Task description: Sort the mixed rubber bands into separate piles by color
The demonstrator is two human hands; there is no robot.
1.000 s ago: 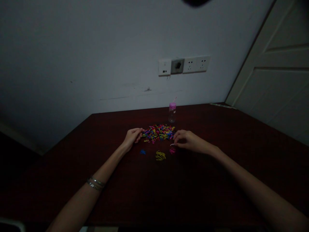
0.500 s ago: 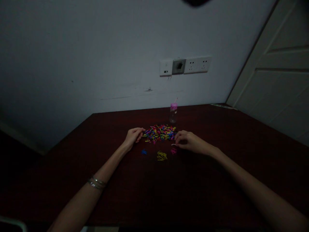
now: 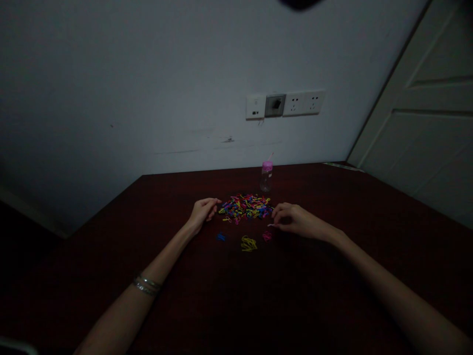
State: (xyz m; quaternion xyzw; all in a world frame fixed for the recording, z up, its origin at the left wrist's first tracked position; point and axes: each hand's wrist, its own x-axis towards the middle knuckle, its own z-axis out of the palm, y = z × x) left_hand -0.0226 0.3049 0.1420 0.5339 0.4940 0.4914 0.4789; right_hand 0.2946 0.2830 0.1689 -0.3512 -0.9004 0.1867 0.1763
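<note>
– Slightly rightward went the pale band [image 3: 271,225], the right hand [image 3: 293,220] along with it, while the heap of coloured bands [image 3: 244,207] stayed put.

– Where did that leave the band?

– Just off the heap's near right edge. The right hand pinched it between thumb and finger; its free end pointed left, so its long axis ran roughly crosswise along the heap's near side.

– What lay closest?

– The pink bunch [image 3: 266,236], on the near side of the heap toward its right end; the free end was between the two. The yellow bunch [image 3: 249,243] lay before the heap's middle, the blue bunch [image 3: 220,237] toward its left end.

– So the right hand was nearer?

– Clearly. The left hand [image 3: 201,212] sat just off the heap's left end, fingers curled together; whether they pinched or touched anything, I couldn't tell.

– And behind the heap?

– A clear bottle [image 3: 266,180] with a pink lid [image 3: 267,165], upright on the counter [image 3: 177,190].
</note>
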